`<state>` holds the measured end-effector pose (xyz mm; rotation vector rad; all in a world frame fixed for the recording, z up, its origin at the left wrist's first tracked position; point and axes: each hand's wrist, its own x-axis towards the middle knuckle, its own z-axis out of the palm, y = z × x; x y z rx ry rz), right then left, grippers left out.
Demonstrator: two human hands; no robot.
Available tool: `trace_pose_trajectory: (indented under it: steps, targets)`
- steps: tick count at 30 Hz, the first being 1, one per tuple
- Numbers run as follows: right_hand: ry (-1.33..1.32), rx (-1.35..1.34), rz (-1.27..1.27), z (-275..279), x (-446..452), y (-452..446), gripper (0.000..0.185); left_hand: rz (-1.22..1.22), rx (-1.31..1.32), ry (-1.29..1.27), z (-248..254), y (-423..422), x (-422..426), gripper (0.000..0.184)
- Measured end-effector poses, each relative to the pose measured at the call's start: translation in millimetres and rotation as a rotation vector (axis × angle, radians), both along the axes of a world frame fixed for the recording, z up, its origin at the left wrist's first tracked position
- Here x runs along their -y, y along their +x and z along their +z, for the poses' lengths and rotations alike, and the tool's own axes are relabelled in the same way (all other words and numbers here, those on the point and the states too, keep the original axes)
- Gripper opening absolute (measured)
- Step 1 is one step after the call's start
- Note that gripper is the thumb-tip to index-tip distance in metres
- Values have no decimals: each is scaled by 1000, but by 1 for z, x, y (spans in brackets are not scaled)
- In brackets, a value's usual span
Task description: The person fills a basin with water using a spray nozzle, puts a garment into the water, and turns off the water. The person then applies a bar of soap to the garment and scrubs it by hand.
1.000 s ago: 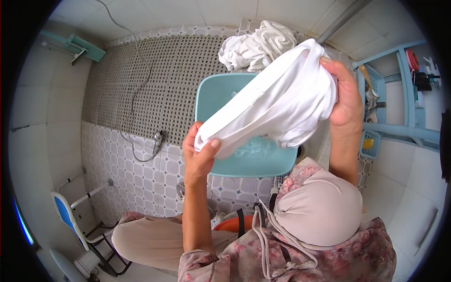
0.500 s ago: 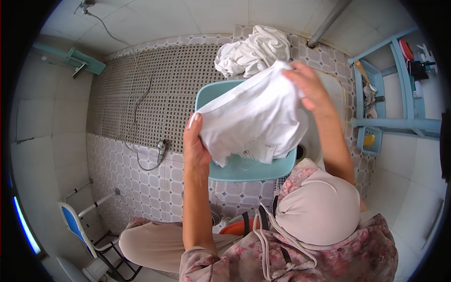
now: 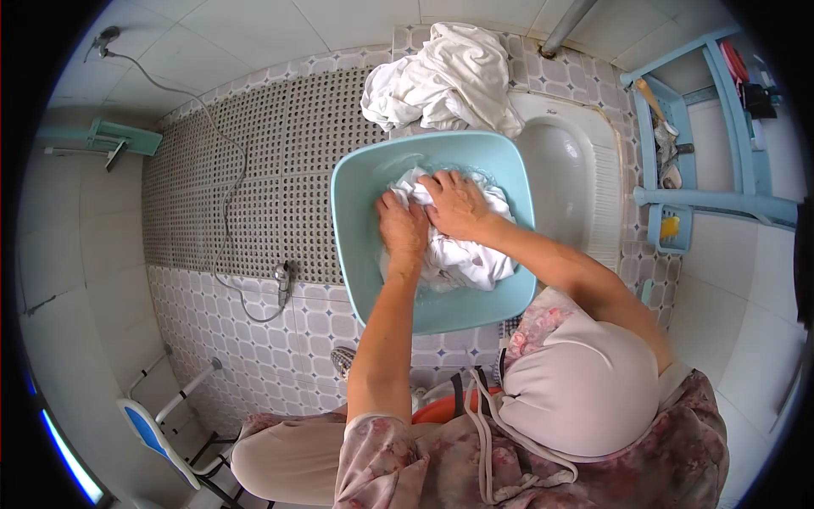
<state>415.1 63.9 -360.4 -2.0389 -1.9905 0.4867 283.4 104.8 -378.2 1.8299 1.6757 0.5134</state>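
A light-blue plastic basin sits on the tiled floor in front of me with some water inside. A wet white cloth lies bunched up in it. Both of my hands are down in the basin, close together on the upper left part of the cloth. My left hand has its fingers curled into the fabric. Beside it, my right hand is bent over another fold, gripping it. The fingertips are partly hidden in the cloth.
A heap of white laundry lies behind the basin. A squat toilet is at its right, and a blue shelf stands further right. On the left are a grey drain mat, a shower head and its hose.
The white cloth, held up and spread between both hands above the basin, has been lowered into it and bunched up. Both hands came down and closer together; the view shifted slightly.
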Motion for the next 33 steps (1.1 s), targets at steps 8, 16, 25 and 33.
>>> trace_pose_trajectory:
  steps: [8,16,25,33]
  targets:
    - [-100,-113,41,3,20,1,56,44,24,30,2,-23,58,33]
    - [-42,-366,-99,-14,14,29,51,153,182,-66,-16,-27,54,32]
    - [315,-312,-185,38,11,33,37,410,1379,-755,71,-66,68,43]
    - [-1,-508,131,91,66,-28,46,300,1835,-930,97,-48,100,57]
